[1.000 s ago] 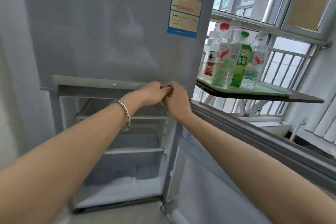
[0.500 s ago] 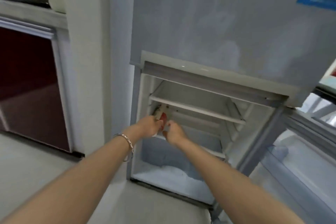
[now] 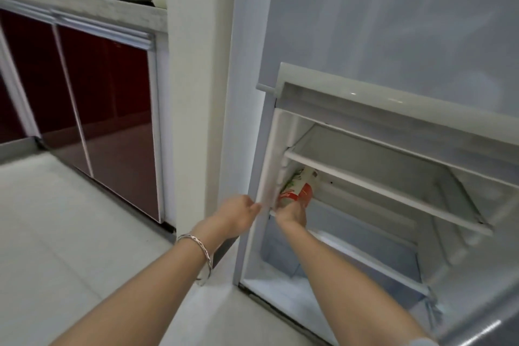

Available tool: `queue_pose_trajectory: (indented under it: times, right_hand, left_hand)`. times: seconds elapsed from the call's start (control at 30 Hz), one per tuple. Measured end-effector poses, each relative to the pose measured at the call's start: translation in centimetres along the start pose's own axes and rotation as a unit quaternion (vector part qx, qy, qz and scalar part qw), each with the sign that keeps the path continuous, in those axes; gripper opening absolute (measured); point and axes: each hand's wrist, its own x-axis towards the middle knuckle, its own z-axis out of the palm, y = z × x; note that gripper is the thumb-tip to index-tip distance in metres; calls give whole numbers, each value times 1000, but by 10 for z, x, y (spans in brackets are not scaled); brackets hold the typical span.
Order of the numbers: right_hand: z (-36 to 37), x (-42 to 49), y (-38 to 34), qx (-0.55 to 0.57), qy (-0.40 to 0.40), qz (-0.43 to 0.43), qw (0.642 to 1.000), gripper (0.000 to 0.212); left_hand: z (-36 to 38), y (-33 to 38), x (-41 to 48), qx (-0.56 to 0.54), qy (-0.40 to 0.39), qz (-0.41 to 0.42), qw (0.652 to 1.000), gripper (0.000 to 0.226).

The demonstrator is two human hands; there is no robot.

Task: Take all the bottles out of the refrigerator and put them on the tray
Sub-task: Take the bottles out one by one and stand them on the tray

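The bottle [image 3: 297, 187] lay inside the lower compartment of the refrigerator [image 3: 393, 36], tucked against the compartment's left wall, under the top shelf [image 3: 384, 188]. It sat right above my right hand [image 3: 292, 215], which had reached in below it, and just past the fingertips of my left hand [image 3: 237, 215], with the white front edge of the refrigerator's left wall between that hand and the bottle.

The bottle was tilted, leaning back toward the rear of the refrigerator. Its body looked pale, with a red label band near the lower end and some green print higher up. The picture was too blurred there for me to read anything on it, and I could not make out its cap.

My right hand was curled around the lower end of the bottle, fingers wrapped up over the red band, so the grip was closed on it. My left hand was outside the compartment, at the refrigerator's left front edge, fingers drawn together and pointing toward that edge; whether they touched it or pinched anything I could not tell. A silver bracelet [image 3: 200, 254] hung on my left wrist.

The shelf above the bottle held nothing, and frost lay on the floor of the compartment. To the left of the refrigerator stood a white pillar [image 3: 193, 93], then dark red cabinet doors [image 3: 112, 109] under a counter.
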Motion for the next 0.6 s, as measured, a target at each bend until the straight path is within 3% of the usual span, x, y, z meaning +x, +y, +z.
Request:
queue_pose_trajectory:
  times: [0.1,0.2,0.27,0.43,0.6]
  right_hand:
    - [-5,-9,5,12,42,-5,999,87]
    - [-23,-18,12,-12,77,-1,997,79]
    - [-37,-25,17,-57,104,-28,993,69]
    - [-80,-51,7,-120,156,-192,961,33]
    - [-120,-93,-20,-198,130,-309,921,29]
  left_hand:
    - [0,-1,-1,-21,-12,-10,1000,31]
    - [3,9,-1,-32,-13,-14,999,37]
    - [7,22,-1,-33,-18,4,999,30]
    - [17,59,-12,-45,-53,48,996,22]
    - [13,88,-34,-59,-74,94,991,32]
